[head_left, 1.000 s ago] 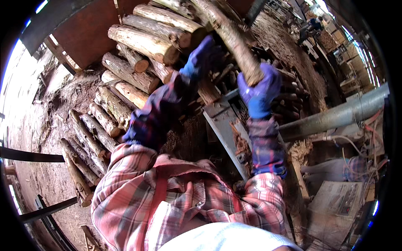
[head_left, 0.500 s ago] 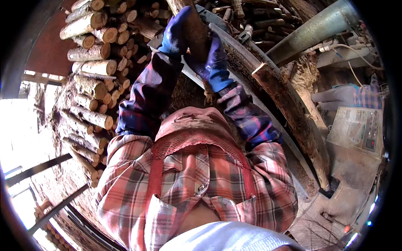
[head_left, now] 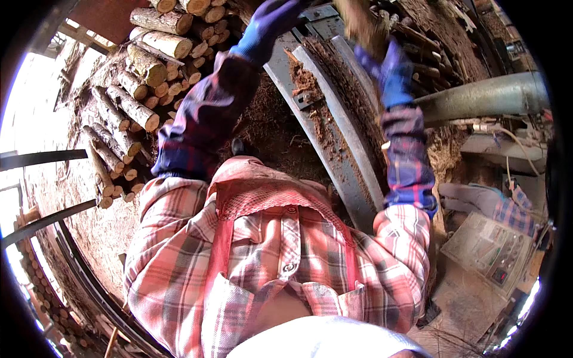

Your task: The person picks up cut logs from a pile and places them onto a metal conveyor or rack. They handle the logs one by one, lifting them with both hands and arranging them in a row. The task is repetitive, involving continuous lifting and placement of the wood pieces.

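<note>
Both my hands wear purple gloves with blue cuffs. My left hand (head_left: 271, 27) is at the upper edge, above the far end of a grey metal trough (head_left: 334, 107); its fingers stretch to the right and hold nothing I can see. Farther right, my right hand (head_left: 391, 71) has thumb and fingers around the near end of a log (head_left: 363, 27). That log is smeared by motion, and its far end runs out of view. Bark scraps (head_left: 304, 80) and brown crumbs lie along the trough.
Stacked cut logs (head_left: 161, 68) stand on the left. More wood lies behind the trough at the far right. A thick grey-green pipe (head_left: 483, 98) crosses on the right, above a dusty control box (head_left: 486, 250). Dark metal bars (head_left: 48, 221) jut in at the left.
The log has swung right, out over the trough. My left hand has come off it, while my right hand has moved right with it. The whole view has shifted.
</note>
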Demonstrator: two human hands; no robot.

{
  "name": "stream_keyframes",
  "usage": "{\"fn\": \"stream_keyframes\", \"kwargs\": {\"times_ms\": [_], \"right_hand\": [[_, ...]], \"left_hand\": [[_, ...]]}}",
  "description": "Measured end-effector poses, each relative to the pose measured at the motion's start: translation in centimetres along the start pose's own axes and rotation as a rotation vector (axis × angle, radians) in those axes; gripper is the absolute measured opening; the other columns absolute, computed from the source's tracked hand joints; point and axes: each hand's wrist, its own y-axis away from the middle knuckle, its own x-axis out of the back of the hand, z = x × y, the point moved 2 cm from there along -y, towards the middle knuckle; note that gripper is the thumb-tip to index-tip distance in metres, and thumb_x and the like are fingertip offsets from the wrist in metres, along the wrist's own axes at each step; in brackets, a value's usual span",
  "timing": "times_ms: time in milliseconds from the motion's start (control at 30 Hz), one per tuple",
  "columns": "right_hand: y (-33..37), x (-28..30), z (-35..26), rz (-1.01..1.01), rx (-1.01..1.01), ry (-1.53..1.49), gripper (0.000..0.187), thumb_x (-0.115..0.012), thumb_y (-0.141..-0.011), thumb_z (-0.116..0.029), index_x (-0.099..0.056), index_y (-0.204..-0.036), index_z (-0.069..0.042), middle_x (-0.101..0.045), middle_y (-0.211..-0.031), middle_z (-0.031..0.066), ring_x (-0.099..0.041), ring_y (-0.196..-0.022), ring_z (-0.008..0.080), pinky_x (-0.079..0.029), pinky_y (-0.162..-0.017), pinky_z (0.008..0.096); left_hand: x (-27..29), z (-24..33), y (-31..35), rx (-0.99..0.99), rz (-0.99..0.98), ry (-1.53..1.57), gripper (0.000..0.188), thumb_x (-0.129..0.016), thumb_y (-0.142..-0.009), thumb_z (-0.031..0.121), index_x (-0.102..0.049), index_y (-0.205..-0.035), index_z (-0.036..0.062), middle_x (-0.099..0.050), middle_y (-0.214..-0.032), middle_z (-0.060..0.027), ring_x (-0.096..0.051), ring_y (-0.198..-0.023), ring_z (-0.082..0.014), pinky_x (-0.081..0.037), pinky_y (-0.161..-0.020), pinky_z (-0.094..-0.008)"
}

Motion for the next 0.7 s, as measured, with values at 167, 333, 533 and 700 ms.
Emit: {"fn": "stream_keyframes", "kwargs": {"times_ms": [167, 333, 533, 700], "right_hand": [[8.6, -10.0, 10.9, -0.254, -0.108, 0.454, 0.075, -0.068, -0.074, -0.058, -0.051, -0.124, -0.005, -0.060, -0.106, 0.0284, -0.060, -0.094, 0.0455, -0.051, -0.080, 0.0497], [11.0, -8.5, 11.6, -0.254, -0.233, 0.389, 0.079, -0.068, -0.072, -0.053, -0.046, -0.131, -0.006, -0.056, -0.114, 0.0309, -0.058, -0.102, 0.0452, -0.049, -0.086, 0.0520], [1.2, -1.5, 6.0, -0.566, -0.471, 0.298, 0.088, -0.072, -0.071, -0.058, -0.050, -0.127, 0.007, -0.057, -0.121, 0.0288, -0.054, -0.117, 0.0388, -0.044, -0.098, 0.0415], [-17.2, -6.1, -1.7, -0.011, 0.041, -0.170, 0.077, -0.077, -0.074, -0.042, -0.046, -0.133, -0.003, -0.056, -0.127, 0.0239, -0.057, -0.115, 0.0338, -0.047, -0.094, 0.0400]], "left_hand": [[5.6, -7.1, 10.6, 0.578, 0.142, 0.180, 0.026, -0.059, -0.091, 0.023, -0.058, -0.107, 0.0029, -0.054, -0.090, -0.0001, -0.056, -0.080, -0.0136, -0.046, -0.073, -0.0293], [10.9, -9.9, 19.4, 0.398, 0.067, -0.021, 0.018, -0.068, -0.073, 0.007, -0.053, -0.084, 0.0035, -0.048, -0.074, -0.0029, -0.049, -0.066, -0.0187, -0.043, -0.062, -0.0310], [15.5, -11.5, 20.7, 0.904, 0.322, 0.259, 0.017, -0.065, -0.074, 0.002, -0.058, -0.090, 0.0049, -0.052, -0.077, -0.0050, -0.052, -0.068, -0.0211, -0.044, -0.061, -0.0304], [19.1, -11.0, 16.7, 0.930, 0.385, 0.542, 0.033, -0.064, -0.090, 0.028, -0.060, -0.114, 0.0052, -0.064, -0.099, -0.0018, -0.060, -0.087, -0.0127, -0.049, -0.077, -0.0274]]}}
